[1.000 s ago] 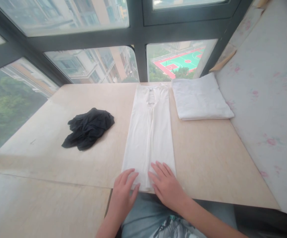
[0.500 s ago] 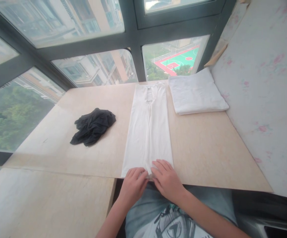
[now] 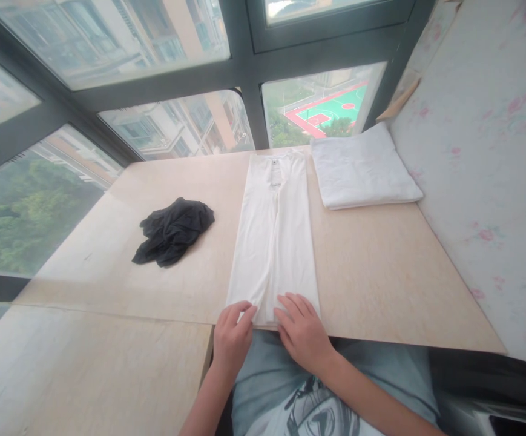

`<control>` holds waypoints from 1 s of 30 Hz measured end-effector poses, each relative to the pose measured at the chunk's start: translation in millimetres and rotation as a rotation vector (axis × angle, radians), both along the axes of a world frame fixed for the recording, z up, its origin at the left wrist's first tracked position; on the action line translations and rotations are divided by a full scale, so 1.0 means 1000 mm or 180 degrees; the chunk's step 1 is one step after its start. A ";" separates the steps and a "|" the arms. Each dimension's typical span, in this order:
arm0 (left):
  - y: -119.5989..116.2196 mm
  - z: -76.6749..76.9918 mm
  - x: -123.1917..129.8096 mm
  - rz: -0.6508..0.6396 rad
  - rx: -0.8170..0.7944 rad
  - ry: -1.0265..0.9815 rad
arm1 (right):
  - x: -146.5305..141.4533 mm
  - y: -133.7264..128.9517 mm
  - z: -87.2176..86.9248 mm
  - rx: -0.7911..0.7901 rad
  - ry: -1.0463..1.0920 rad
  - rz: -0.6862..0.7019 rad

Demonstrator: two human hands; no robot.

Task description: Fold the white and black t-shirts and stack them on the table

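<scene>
A white shirt (image 3: 274, 242) lies in a long, narrow strip, its two sides folded in to meet along the middle. Its neck opening with a printed label is at the far end. At the near left corner, my left hand (image 3: 234, 333) has its fingers bent and closed on the hem of the left flap. Across the near right part of the shirt rests my right hand (image 3: 303, 327), its fingers stretched out and pressing on the fabric. Between the hands, the two flaps part slightly at the hem.
A crumpled black garment (image 3: 174, 233) lies on the wooden table (image 3: 371, 272) to the left. At the back right is a folded white cloth (image 3: 365, 169), near the floral wall (image 3: 485, 181). Windows (image 3: 249, 79) border the far side. The table's front edge is at my body.
My left hand has moved left with the hem of the left flap, opening a small gap between the flaps. My right hand has stayed nearly in place.
</scene>
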State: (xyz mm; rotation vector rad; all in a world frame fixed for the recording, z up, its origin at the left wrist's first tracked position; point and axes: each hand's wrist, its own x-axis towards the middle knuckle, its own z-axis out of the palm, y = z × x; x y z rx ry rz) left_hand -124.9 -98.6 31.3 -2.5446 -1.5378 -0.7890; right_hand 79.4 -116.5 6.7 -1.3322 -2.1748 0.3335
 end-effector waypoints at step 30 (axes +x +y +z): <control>-0.026 -0.002 0.025 -0.0555 -0.0764 0.0046 | 0.075 -0.014 0.015 -0.0191 0.0013 -0.0024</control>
